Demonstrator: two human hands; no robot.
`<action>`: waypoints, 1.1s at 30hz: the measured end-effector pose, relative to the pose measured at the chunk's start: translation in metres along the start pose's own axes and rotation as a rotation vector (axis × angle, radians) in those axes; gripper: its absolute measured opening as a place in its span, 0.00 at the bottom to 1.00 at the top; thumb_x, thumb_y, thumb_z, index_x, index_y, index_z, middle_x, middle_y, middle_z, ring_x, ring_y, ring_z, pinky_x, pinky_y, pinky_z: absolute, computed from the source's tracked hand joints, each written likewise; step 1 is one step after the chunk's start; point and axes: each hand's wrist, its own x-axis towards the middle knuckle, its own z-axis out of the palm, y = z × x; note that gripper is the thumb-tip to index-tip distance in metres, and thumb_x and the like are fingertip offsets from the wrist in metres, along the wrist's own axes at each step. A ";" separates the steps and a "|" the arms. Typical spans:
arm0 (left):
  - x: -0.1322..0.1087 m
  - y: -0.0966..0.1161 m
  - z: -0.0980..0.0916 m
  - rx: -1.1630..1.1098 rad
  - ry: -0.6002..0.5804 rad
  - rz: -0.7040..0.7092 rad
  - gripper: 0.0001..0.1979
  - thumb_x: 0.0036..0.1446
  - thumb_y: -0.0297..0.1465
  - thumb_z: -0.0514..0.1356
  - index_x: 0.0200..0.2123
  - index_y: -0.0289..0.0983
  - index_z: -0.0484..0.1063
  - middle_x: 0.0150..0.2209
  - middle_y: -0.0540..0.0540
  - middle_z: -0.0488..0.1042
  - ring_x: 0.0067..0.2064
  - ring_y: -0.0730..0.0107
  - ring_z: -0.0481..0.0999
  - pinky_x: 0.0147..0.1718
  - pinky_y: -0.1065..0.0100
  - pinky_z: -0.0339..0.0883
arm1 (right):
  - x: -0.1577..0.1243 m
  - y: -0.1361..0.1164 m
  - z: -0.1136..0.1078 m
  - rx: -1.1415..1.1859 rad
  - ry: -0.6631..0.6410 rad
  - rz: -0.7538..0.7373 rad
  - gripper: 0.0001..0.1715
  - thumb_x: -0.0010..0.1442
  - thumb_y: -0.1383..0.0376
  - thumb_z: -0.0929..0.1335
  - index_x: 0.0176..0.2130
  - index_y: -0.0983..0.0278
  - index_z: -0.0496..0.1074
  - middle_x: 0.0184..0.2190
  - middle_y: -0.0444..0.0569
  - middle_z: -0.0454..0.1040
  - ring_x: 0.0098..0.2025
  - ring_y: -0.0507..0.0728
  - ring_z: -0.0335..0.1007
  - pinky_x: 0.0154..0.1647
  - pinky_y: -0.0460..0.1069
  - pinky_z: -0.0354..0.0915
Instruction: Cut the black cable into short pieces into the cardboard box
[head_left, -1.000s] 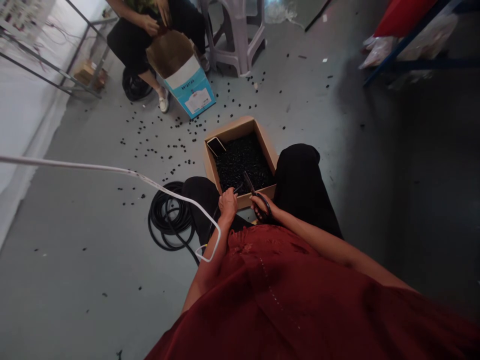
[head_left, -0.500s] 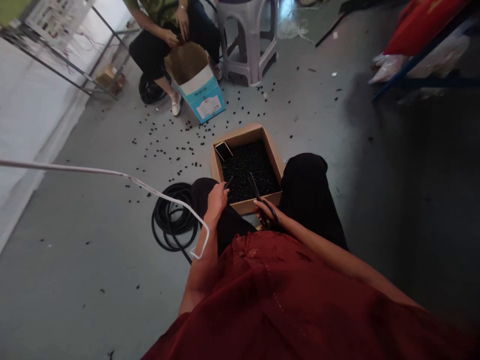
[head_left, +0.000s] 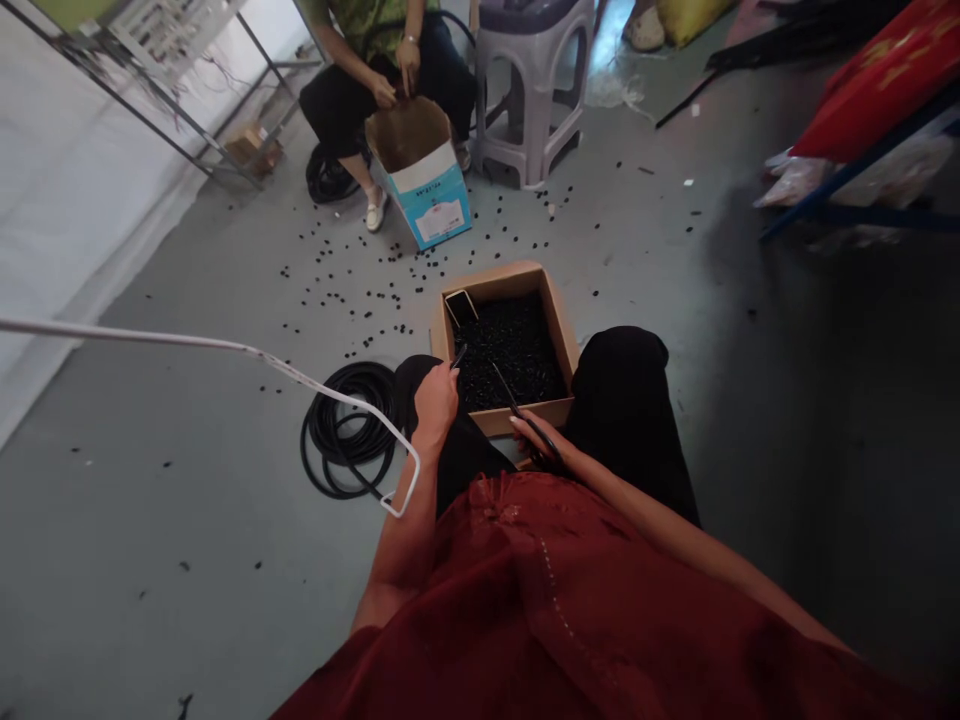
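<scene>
My left hand is closed on a short end of black tube, which pokes out past the fingertips. My right hand grips a pair of black-handled scissors, blades pointing up and to the left, apart from the tube. Below both hands, between my knees, stands an open cardboard box holding a mass of small black pieces. A small container with a light rim leans in its far left corner. Beside my left leg lies a coil of black tube on the floor.
A co-worker sits opposite behind a blue and white carton, next to a grey plastic stool. Small black bits litter the grey floor. A white bent wire crosses at left. A blue frame stands at right.
The view has shifted, so the box and co-worker appear slightly lower and further right. The scissor blades look closer together. Both hands keep hold of the same things.
</scene>
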 end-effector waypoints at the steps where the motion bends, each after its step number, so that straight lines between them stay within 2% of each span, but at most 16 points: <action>1: -0.001 0.001 0.004 0.035 0.009 0.012 0.19 0.68 0.36 0.43 0.50 0.38 0.69 0.43 0.41 0.75 0.45 0.63 0.73 0.40 0.68 0.63 | 0.001 0.001 0.000 -0.024 0.017 0.003 0.24 0.58 0.46 0.64 0.45 0.60 0.66 0.28 0.43 0.70 0.25 0.51 0.68 0.22 0.43 0.63; 7: -0.008 0.009 0.029 0.169 -0.033 0.149 0.20 0.68 0.37 0.40 0.52 0.37 0.66 0.40 0.40 0.72 0.43 0.61 0.72 0.39 0.65 0.61 | 0.011 0.013 -0.001 -0.031 0.073 0.037 0.25 0.60 0.49 0.63 0.51 0.60 0.64 0.32 0.45 0.72 0.28 0.52 0.69 0.24 0.44 0.65; 15: -0.015 0.016 0.046 0.234 -0.109 0.285 0.18 0.68 0.35 0.41 0.47 0.36 0.67 0.38 0.40 0.71 0.42 0.61 0.71 0.38 0.64 0.59 | 0.016 0.021 -0.001 -0.070 0.044 0.032 0.24 0.61 0.49 0.62 0.51 0.61 0.64 0.34 0.46 0.72 0.27 0.50 0.70 0.24 0.44 0.66; 22: -0.017 0.022 0.058 0.244 -0.156 0.303 0.15 0.67 0.35 0.44 0.48 0.37 0.67 0.39 0.41 0.71 0.42 0.62 0.71 0.38 0.64 0.59 | 0.020 0.024 0.001 -0.079 0.017 0.071 0.25 0.62 0.49 0.62 0.52 0.61 0.64 0.33 0.45 0.71 0.27 0.51 0.69 0.22 0.43 0.65; 33: -0.015 0.025 0.063 0.244 -0.195 0.291 0.17 0.68 0.36 0.43 0.50 0.37 0.66 0.40 0.39 0.71 0.44 0.61 0.71 0.39 0.63 0.60 | 0.014 0.016 -0.003 -0.027 0.022 0.077 0.24 0.63 0.49 0.61 0.49 0.63 0.63 0.34 0.49 0.71 0.27 0.51 0.67 0.22 0.44 0.63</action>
